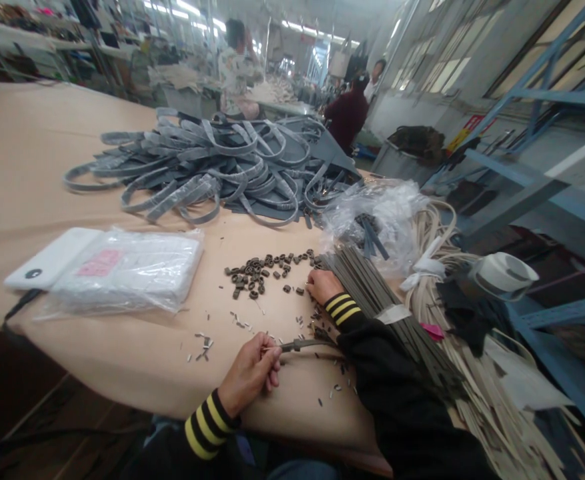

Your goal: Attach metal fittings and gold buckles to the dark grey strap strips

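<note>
My left hand [250, 373] is closed in a pinch on the end of a thin grey strap [306, 345] that lies across the brown table [22, 173]. My right hand [322, 285] rests curled on the table next to a scatter of small dark metal loops [262, 269], and I cannot make out what its fingers hold. Right beside it lies a bundle of long grey strips [372, 293]. Tiny metal bits [203, 345] are strewn between my hands.
A big heap of grey looped straps [212, 167] fills the table's middle. A white box [52, 259] and a clear bag of white items [137, 267] lie left. A crumpled plastic bag [377, 220], beige cords [437, 267] and blue racking [547, 200] stand right. People work further back.
</note>
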Motion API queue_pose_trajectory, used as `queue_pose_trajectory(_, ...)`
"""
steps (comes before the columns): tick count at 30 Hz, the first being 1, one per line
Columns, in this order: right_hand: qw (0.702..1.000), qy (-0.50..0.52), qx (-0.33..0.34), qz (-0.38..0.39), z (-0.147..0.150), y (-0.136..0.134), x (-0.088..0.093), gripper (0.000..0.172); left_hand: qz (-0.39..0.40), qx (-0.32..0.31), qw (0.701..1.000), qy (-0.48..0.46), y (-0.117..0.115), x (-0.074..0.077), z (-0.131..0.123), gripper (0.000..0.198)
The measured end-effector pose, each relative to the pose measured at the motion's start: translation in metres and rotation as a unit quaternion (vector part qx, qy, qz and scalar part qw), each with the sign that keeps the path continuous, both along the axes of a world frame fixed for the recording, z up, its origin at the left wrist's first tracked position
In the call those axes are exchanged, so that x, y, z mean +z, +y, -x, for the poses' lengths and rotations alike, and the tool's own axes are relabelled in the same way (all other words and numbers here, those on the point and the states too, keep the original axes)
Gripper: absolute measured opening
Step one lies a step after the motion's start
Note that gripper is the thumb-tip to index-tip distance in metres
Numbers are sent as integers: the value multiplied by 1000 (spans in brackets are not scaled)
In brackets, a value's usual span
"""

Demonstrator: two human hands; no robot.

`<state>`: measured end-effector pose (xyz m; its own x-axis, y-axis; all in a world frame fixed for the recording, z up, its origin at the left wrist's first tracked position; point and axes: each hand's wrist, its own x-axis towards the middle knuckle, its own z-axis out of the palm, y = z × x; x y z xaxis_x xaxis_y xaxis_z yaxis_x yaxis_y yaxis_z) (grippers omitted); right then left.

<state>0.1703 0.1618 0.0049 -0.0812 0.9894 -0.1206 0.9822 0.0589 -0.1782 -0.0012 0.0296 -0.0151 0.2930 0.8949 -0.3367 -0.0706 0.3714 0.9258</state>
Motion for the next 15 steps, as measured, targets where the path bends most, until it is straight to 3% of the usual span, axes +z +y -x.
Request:
queue_pose_trajectory(5,1000,-11,11,17,-1,1,3,11,2,0,1000,-1,1,0,1,23)
queue_pose_trajectory(9,1000,-19,18,12,-2,-4,18,13,-4,10,1000,-6,0,-2,0,23)
queue_pose_trajectory(12,1000,-11,24,-6,-1,-19,34,17,-12,11,1000,-5,0,-3,1,25)
queue_pose_trajectory(15,995,90,50,-2,2,-50,44,15,-24,4,1000,3,-1,-3,2,24)
